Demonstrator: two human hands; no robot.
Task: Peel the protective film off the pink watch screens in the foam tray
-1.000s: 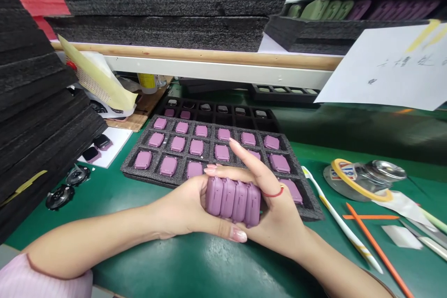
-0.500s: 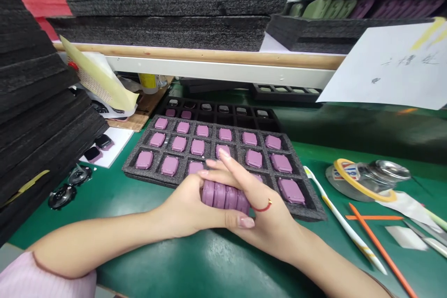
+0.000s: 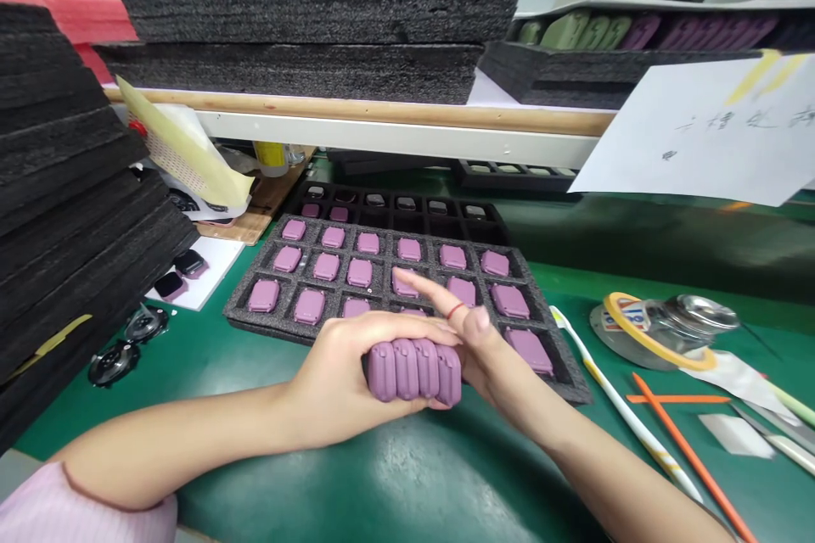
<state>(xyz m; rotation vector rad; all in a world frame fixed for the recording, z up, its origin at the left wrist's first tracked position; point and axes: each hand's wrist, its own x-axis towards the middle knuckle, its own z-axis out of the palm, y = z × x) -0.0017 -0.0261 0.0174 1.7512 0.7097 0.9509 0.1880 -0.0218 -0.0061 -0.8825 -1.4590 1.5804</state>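
Observation:
My left hand (image 3: 340, 377) wraps over a row of several rounded mauve rectangular pieces (image 3: 413, 372), pressed side by side into a stack. My right hand (image 3: 487, 352) rests against the stack's right end, its fingers spread and its index finger reaching out over the tray. A thin red string circles that hand. Just behind my hands lies a grey-black foam tray (image 3: 267, 331), with matching mauve pieces (image 3: 360, 272) sitting in its pockets. My hands hide some of the tray's front pockets.
Black foam sheets stack high at left (image 3: 64, 187) and on the shelf behind (image 3: 318, 8). On the green mat are a dark tray (image 3: 395, 208), a white-handled brush (image 3: 627, 411), an orange stick (image 3: 688, 458) and a tape roll on a glass dish (image 3: 655, 331). Handwritten paper (image 3: 706, 131) hangs at right.
My right hand has turned and pulled its fingers off the top of the stack, now touching only the right end. My left fingers lie across the top, and more of the stack shows.

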